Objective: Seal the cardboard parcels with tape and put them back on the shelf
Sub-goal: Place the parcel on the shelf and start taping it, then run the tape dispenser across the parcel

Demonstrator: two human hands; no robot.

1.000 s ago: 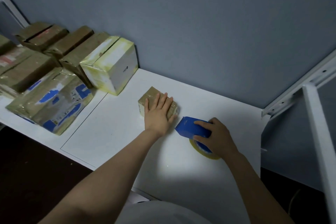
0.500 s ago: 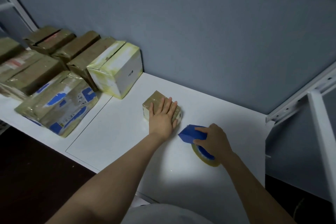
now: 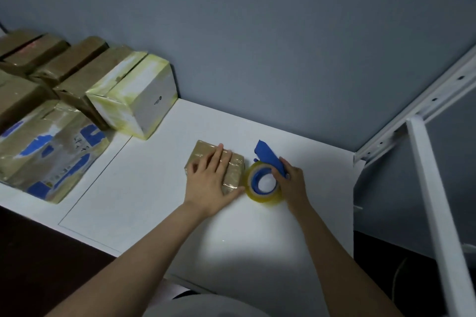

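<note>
A brown parcel, a blue dispenser with yellowish tape, on a white table.

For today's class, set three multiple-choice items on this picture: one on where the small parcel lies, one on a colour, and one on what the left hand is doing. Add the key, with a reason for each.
1. Where is the small brown parcel?
A) on the white shelf, beside the tape dispenser
B) in a basket
C) on a chair

2. What colour is the tape dispenser's handle?
A) red
B) blue
C) green

3. What is the left hand doing?
A) gripping the dispenser
B) hanging free
C) lying flat on the parcel

Key:
1 A: the parcel rests on the shelf with the tape roll right next to it.
2 B: the blue handle sticks out above the right hand, which grips it.
3 C: its straight fingers are spread over the parcel's top.
</note>
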